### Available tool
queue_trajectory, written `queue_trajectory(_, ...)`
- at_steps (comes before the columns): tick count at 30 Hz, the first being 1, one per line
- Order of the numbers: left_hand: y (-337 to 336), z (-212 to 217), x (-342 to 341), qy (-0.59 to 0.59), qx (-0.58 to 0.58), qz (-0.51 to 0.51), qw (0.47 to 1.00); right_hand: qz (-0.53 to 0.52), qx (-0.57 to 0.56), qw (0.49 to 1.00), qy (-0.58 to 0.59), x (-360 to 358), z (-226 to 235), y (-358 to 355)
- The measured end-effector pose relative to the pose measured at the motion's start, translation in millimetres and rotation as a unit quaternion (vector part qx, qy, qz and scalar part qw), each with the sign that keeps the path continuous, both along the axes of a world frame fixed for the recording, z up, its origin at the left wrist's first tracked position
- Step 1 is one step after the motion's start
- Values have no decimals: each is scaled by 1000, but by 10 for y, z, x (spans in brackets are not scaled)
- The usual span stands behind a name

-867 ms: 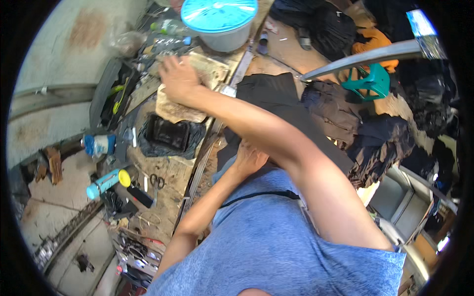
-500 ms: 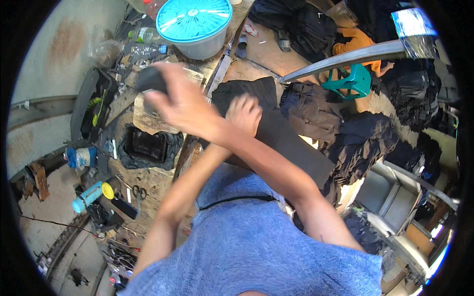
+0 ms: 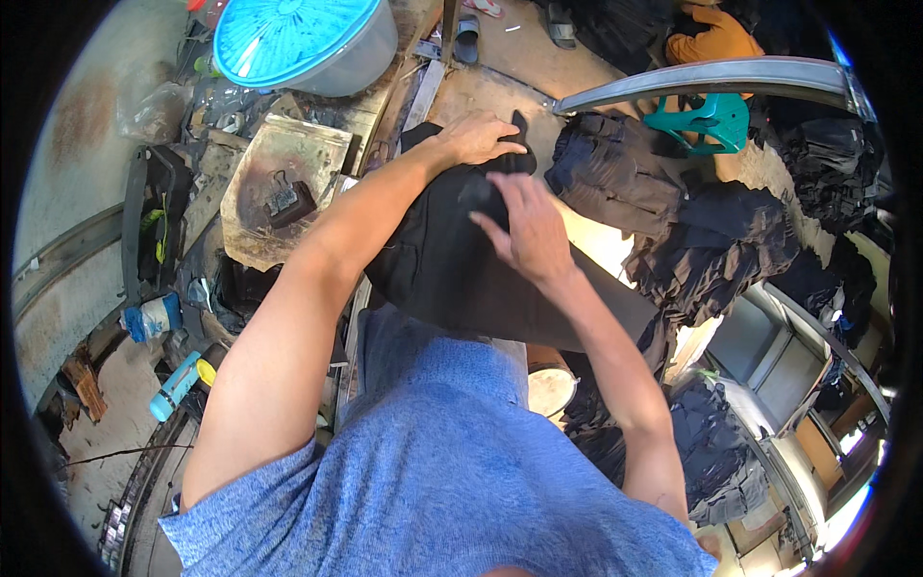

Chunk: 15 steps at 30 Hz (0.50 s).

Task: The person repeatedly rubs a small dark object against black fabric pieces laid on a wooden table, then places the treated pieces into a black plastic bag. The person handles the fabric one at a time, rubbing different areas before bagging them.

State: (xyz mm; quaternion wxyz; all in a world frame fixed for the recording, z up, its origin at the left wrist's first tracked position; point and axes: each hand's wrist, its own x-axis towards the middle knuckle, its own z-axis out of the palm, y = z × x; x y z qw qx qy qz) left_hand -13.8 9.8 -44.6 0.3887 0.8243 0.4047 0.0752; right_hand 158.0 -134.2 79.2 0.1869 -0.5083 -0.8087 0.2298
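A long black fabric piece [image 3: 500, 288] spreads in front of me, from the worktable's edge toward the lower right. At its far end my left hand [image 3: 476, 139] grips a fold of the cloth between thumb and fingers, and a dark tip of it sticks up beside the fingertips. My right hand [image 3: 529, 226] hovers on or just over the cloth's middle with its fingers apart, slightly blurred; I see nothing in it. A dark block with a clip-like top [image 3: 288, 199] rests on a stained pale board [image 3: 255, 207] at the left.
A clear tub with a blue lid [image 3: 370, 53] stands at the far left. Piles of dark garments [image 3: 711, 255] lie to the right, near a green stool [image 3: 711, 123]. A curved metal bar [image 3: 711, 77] crosses the far right. A person in orange [image 3: 716, 40] is beyond it.
My right hand has let go of the dark block on the board and come back right to the cloth. The left hand has moved farther out, lifting the cloth's far end.
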Motion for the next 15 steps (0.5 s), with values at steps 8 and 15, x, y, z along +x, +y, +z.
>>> queue_trajectory(8,-91,-160,30,0,25,30,999,13,-136,991,-1,-355,224,-1345)
queue_trajectory(15,-67,-208,47,-76,99,51,991,-43,-63,996,44,-265,372,-253)
